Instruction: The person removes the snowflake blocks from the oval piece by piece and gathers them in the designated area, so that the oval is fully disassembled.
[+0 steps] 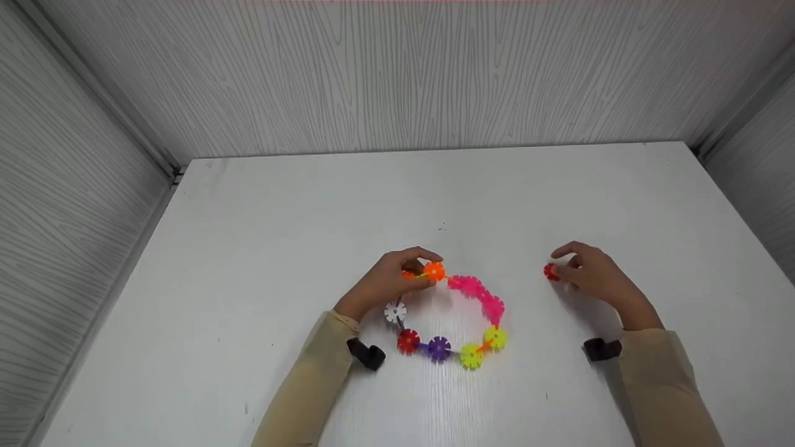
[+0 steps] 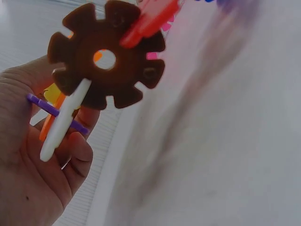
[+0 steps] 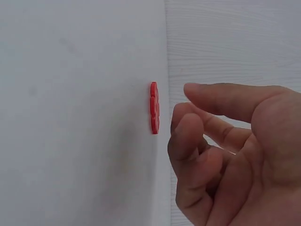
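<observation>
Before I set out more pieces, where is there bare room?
Bare table: left of the left sleeve, right of the right sleeve, and across the back below the rear panel. Crowded: the ring of linked discs at the left hand, the red disc by the right hand.

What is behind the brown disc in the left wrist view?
An orange piece shows through the hole in the brown disc, and pink pieces beside its right edge. The left hand passes partly behind; anything else is covered.

Room opens between the disc chain (image 1: 439, 356) (an obstacle) and red disc (image 1: 549, 271).
</observation>
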Tool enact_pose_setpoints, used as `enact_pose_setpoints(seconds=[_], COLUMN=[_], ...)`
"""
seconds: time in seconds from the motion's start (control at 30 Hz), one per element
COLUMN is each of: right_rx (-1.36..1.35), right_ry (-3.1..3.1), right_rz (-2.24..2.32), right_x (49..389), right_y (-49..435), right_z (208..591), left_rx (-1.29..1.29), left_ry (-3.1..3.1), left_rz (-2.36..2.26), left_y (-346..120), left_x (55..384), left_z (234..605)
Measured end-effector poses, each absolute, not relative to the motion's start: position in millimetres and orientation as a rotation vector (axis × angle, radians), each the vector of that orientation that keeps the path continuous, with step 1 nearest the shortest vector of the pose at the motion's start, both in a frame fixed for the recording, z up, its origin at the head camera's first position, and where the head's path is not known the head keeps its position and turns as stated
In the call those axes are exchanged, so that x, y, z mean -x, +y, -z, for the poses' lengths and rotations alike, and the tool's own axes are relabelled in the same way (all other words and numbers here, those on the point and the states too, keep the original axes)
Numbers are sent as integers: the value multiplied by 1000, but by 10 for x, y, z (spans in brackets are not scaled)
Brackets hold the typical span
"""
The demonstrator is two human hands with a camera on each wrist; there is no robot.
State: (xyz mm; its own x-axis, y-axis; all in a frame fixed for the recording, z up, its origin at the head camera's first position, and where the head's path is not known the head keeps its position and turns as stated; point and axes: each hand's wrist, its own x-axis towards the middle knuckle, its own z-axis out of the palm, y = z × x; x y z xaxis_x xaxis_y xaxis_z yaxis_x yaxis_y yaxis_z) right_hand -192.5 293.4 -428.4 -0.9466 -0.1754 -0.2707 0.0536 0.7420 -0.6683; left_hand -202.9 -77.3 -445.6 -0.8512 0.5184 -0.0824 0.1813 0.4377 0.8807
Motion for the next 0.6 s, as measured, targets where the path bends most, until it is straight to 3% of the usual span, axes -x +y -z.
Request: enact_pose_setpoints(seconds=[0.6], right_rx=[198], right_ry=[2588], right_rz=[1177], right_x=[1886], right_y=[2666], right_z=[4198], left_rx=[-604], left_ry=[2306], left_rz=[-1379], left_y=[-785], left_x=[2027], left_z=[4495])
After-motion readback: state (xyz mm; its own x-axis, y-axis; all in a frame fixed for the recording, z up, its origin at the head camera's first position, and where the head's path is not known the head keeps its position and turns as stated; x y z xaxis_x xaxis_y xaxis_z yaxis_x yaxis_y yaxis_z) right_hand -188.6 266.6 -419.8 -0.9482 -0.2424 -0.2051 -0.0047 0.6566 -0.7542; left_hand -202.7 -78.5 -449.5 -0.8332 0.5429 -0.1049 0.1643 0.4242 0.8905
